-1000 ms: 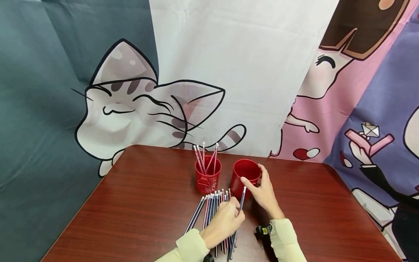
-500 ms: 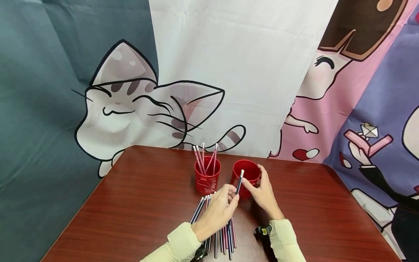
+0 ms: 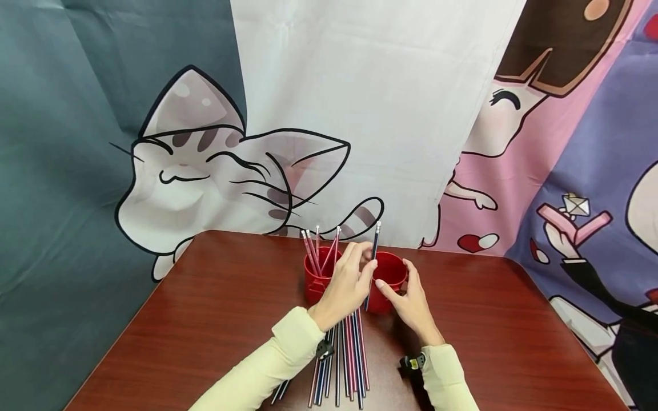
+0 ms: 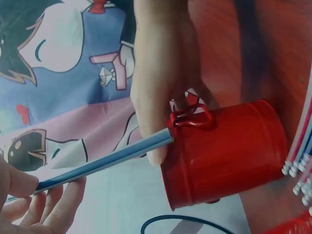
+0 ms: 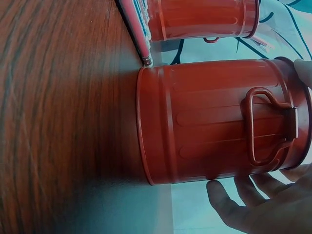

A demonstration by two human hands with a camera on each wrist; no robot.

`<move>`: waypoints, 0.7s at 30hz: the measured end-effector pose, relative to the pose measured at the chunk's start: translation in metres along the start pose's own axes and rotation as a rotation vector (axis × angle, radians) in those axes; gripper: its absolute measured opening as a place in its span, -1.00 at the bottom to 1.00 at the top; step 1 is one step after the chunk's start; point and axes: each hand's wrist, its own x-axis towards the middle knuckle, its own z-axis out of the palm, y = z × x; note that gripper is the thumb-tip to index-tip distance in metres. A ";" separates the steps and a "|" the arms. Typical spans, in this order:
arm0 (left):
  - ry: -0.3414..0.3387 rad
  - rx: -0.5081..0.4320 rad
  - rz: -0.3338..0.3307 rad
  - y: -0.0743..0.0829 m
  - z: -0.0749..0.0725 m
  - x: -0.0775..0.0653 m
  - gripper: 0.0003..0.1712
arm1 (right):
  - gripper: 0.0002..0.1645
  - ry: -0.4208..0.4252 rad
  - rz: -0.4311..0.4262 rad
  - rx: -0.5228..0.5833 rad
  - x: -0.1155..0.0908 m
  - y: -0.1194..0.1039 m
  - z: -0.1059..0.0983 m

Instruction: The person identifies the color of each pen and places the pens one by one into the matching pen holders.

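Note:
My left hand (image 3: 341,288) pinches a dark blue pencil (image 3: 376,242) between thumb and fingertips, its white eraser end up. In the left wrist view the lower end of that pencil (image 4: 105,163) overlaps the rim beside the handle of a red bucket (image 4: 224,151). This bucket stands upright with nothing visible inside. My right hand (image 3: 413,302) holds it near the rim, thumb at the front and fingers round the right side. The right wrist view shows the bucket's wire handle (image 5: 251,126), with the fingers (image 5: 224,200) along the wall.
A second red bucket (image 3: 313,285), partly behind my left hand, holds several pink pencils (image 3: 311,251). Blue and pink pencils (image 3: 352,359) lie in a loose pile on the brown table (image 3: 205,319). A printed cloth (image 3: 385,114) hangs behind.
My left hand has lifted the blue pencil off the pile and carried it up and forward to the right bucket, turning it upright. The right hand has stayed on the bucket.

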 end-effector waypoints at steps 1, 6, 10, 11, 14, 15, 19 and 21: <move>0.008 -0.001 -0.001 -0.001 0.001 0.004 -0.70 | -0.02 0.000 -0.005 -0.003 0.001 0.003 0.001; 0.053 0.003 -0.009 -0.006 0.005 0.024 -0.74 | 0.00 -0.005 0.000 0.009 0.002 0.006 0.003; 0.078 0.007 0.000 -0.012 0.011 0.039 -0.74 | 0.00 -0.001 0.010 0.014 0.002 0.005 0.003; 0.081 0.006 0.003 -0.014 0.012 0.042 -0.74 | -0.01 0.001 0.009 0.018 0.002 0.005 0.003; 0.083 0.008 0.009 -0.021 0.017 0.047 -0.74 | -0.02 0.002 0.007 0.021 0.002 0.005 0.003; 0.081 0.006 0.006 -0.023 0.018 0.047 -0.74 | -0.02 -0.001 0.006 0.024 0.002 0.004 0.003; 0.057 0.003 -0.014 -0.032 0.023 0.042 -0.76 | -0.02 0.002 0.007 0.027 0.002 0.004 0.003; 0.042 0.002 -0.038 -0.035 0.026 0.037 -0.76 | -0.02 0.003 0.005 0.025 0.001 0.003 0.003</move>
